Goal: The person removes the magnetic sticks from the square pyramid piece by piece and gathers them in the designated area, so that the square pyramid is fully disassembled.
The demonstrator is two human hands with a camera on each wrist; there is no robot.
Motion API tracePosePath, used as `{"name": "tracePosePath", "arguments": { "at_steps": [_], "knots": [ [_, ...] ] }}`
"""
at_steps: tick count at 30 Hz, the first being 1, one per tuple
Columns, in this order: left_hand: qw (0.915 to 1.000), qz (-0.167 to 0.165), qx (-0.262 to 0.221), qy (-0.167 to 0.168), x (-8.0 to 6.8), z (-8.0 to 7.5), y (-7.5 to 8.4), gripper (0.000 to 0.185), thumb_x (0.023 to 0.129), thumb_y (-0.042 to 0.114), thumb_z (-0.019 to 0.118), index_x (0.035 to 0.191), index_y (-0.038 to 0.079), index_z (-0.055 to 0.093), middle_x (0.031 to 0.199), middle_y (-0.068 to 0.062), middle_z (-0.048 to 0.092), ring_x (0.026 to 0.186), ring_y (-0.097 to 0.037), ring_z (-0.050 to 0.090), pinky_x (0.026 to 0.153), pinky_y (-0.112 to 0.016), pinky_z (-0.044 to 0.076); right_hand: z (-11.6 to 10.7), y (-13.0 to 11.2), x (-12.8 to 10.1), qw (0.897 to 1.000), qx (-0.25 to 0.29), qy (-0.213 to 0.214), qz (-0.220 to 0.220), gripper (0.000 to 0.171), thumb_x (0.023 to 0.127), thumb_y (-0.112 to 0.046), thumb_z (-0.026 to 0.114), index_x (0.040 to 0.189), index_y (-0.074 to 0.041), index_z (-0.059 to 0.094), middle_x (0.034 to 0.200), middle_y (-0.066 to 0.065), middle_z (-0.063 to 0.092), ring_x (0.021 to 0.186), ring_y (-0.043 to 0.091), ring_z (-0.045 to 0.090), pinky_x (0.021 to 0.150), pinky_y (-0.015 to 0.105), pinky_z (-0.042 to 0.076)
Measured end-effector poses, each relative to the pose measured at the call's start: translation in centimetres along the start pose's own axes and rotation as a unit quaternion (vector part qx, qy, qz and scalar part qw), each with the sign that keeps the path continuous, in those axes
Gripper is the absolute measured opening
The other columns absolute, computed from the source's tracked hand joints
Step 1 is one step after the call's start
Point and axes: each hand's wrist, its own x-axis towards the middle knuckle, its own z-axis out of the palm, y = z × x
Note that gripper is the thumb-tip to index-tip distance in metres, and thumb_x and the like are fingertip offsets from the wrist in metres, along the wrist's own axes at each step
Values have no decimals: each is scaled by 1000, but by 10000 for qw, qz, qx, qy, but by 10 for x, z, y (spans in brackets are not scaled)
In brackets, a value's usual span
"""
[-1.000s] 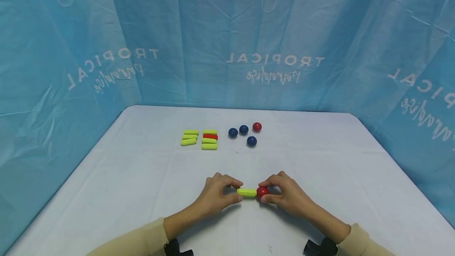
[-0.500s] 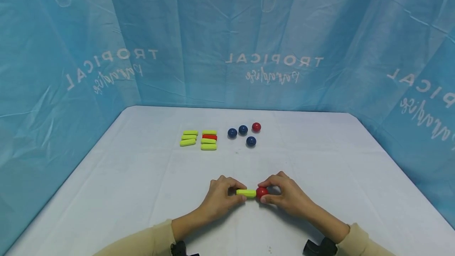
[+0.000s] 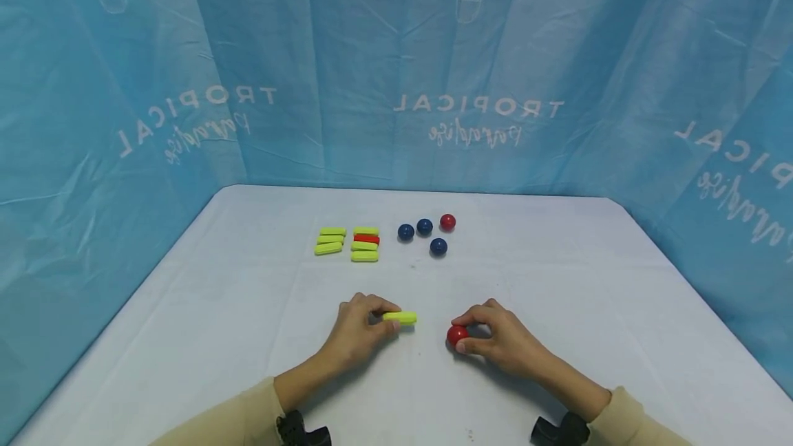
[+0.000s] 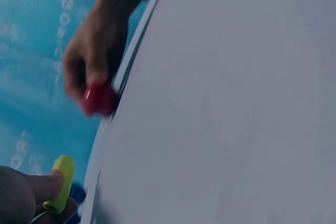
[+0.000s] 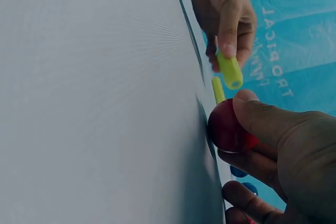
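Observation:
My left hand [image 3: 356,332] pinches a short yellow-green stick [image 3: 405,318] between thumb and fingers, just left of the table's middle. In the right wrist view the end of that stick [image 5: 231,72] shows a small round recess. My right hand [image 3: 504,343] grips a red ball [image 3: 456,335] low at the tabletop, thumb in front and fingertips behind. A gap of white cloth separates the stick from the ball. In the left wrist view, the held stick [image 4: 64,182] sits at the lower left and the ball [image 4: 100,99] is blurred.
Further back lie several yellow-green sticks [image 3: 364,257] in two groups, with a red stick [image 3: 367,239] among the right group. Beside them are three blue balls [image 3: 438,247] and another red ball [image 3: 447,222]. A blue printed curtain [image 3: 396,143] surrounds the white table [image 3: 557,281].
The stick's right end was against the red ball; now my left hand has drawn it away, left and slightly back. My right hand and the ball have stayed in place.

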Motion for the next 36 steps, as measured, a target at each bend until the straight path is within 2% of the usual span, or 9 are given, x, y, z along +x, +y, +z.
{"name": "tracePosePath", "arguments": {
  "at_steps": [2,6,12,21,30,36],
  "knots": [
    [9995,-103,80,297,6,-13,-10,17,79,22,74,96,22,73,87,8,68,85,-13,50,83,-35,29,-1,0,0,10000,45,-28,19,34,75,-40,75,105,-26,68,100,-9,61,97,13,52,87,41,44],
    [9960,-65,330,824,20,-38,-33,20,81,23,73,101,19,72,92,0,67,89,-20,51,84,-40,29,-1,0,-1,10000,61,-75,16,36,75,-41,75,107,-26,68,100,-9,61,97,13,52,84,35,44],
    [9904,-302,658,1181,47,-67,-67,24,85,21,69,107,13,67,106,-8,64,98,-26,51,85,-44,26,-1,0,-2,9999,65,-90,49,37,75,-40,75,108,-25,68,101,-7,60,96,14,51,79,29,42],
    [9842,-846,1195,996,74,-82,-88,25,86,21,67,110,14,67,105,-12,59,99,-28,44,84,-46,26,-1,0,-2,9999,79,-68,6,37,75,-40,75,108,-24,68,101,-9,61,95,13,51,79,28,43],
    [9846,-918,1257,801,79,-87,-97,27,87,24,66,112,14,67,112,-16,58,108,-35,41,86,-50,27,-1,1,-1,9999,117,-56,-19,37,75,-40,75,109,-25,68,101,-7,60,98,14,52,81,32,43],
    [9852,-942,1256,692,79,-88,-98,28,88,23,66,113,13,66,113,-17,56,109,-35,40,87,-51,26,0,2,-2,9999,101,-42,25,38,75,-39,75,109,-24,68,100,-8,60,94,13,51,78,27,43]
  ]
}}
